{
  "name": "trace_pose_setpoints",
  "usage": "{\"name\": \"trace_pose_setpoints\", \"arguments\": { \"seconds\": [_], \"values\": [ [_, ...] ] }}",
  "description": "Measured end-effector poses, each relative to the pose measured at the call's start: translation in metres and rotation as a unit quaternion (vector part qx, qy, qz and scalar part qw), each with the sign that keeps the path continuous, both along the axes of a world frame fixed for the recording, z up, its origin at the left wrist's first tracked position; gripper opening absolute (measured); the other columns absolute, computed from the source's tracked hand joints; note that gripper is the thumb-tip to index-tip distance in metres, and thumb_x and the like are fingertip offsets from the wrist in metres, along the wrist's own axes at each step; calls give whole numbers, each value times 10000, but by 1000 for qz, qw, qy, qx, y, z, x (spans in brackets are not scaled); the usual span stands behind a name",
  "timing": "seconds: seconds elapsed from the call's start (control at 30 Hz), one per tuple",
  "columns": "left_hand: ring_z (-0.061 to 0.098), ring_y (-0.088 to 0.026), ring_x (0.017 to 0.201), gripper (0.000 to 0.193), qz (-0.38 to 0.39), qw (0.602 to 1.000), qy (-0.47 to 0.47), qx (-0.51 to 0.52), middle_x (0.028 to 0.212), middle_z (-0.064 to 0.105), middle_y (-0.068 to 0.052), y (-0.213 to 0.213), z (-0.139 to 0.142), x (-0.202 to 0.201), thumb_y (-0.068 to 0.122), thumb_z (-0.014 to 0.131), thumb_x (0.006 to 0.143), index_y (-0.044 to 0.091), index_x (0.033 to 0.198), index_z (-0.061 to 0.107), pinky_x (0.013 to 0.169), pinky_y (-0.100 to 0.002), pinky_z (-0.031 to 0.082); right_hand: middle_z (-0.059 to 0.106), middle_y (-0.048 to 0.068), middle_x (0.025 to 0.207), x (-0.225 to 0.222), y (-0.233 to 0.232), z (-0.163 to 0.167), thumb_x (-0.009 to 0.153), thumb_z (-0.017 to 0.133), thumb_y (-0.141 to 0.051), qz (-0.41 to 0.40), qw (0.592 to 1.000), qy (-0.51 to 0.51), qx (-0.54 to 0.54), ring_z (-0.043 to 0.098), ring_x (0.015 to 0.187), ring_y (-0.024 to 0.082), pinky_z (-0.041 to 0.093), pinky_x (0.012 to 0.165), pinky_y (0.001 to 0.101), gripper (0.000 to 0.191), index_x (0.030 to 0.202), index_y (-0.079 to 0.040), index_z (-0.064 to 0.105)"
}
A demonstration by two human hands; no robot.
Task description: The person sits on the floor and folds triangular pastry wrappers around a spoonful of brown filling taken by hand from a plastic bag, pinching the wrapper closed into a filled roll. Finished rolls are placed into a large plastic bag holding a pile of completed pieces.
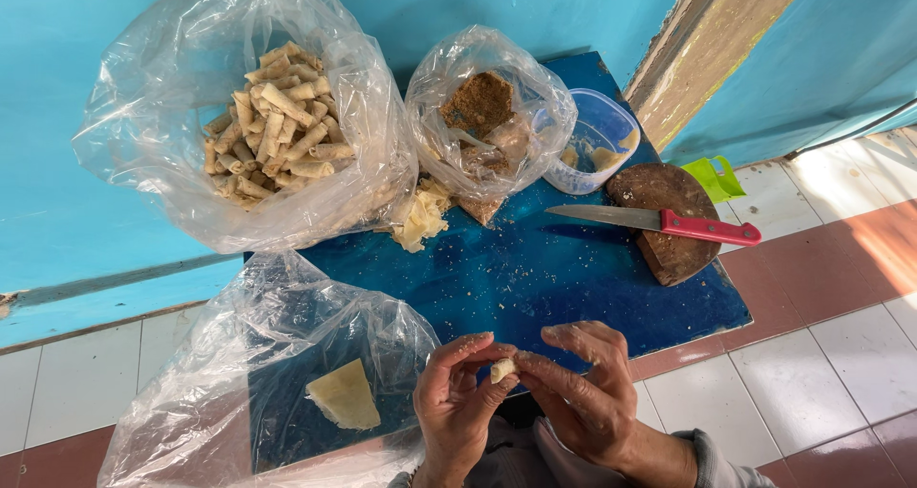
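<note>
Here, both hands, left hand and right hand, pinch closed a small pastry roll at the blue board's near edge (squeezing harder might burst it).

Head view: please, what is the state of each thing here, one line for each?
Small roll: pinched between left hand and right hand.
Bag of rolls: open, well filled.
Bag of brown filling: open.
Plastic tub: uncovered, nearly empty.
Knife: lying flat on round wooden board.
Near bag: open, one wrapper piece inside.
</note>
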State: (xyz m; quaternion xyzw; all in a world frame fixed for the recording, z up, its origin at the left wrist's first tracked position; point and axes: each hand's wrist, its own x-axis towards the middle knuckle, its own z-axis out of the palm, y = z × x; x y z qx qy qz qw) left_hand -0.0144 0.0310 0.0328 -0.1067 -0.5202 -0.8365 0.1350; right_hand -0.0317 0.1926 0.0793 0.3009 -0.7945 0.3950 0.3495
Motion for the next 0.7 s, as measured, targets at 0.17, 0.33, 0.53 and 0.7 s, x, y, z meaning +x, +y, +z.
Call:
{"name": "trace_pose_setpoints", "arguments": {
  "seconds": [0.17,0.33,0.53,0.7],
  "values": [
    [734,-242,1114,450,-16,1000,-20,1,1151,739,-184,-1,-1,1,-97,767,890,-12,1300,600,964,-380,619,568,13,1278,-3,8,-7,795,906,-242,-78,979,159,100,583,1128,198,507,920,402,364,1135,-238,774],
    [733,-238,1113,433,-23,1000,-14,2,1170,730,-168,0,-5,1,-100,761,901,6,1297,620,950,-379,626,566,-36,1276,-2,21,-16,793,918,-252,-86,959,230,144,593,1143,201,498,955,413,373,1119,-301,742],
    [718,-229,1123,430,-41,997,-52,30,1157,728,-153,-1,-4,-3,-44,761,899,9,1297,607,949,-372,620,546,6,1247,-9,28,1,845,954,-323,-26,973,188,133,617,1102,210,490,912,409,440,1166,-222,670],
    [677,-198,1096,317,-51,997,-36,53,1176,676,-127,-5,8,-3,-21,742,943,-9,1245,649,926,-335,572,655,35,1202,-15,14,22,824,887,-204,5,990,93,108,656,1079,221,521,902,412,428,1181,-160,655]
  ]
}}
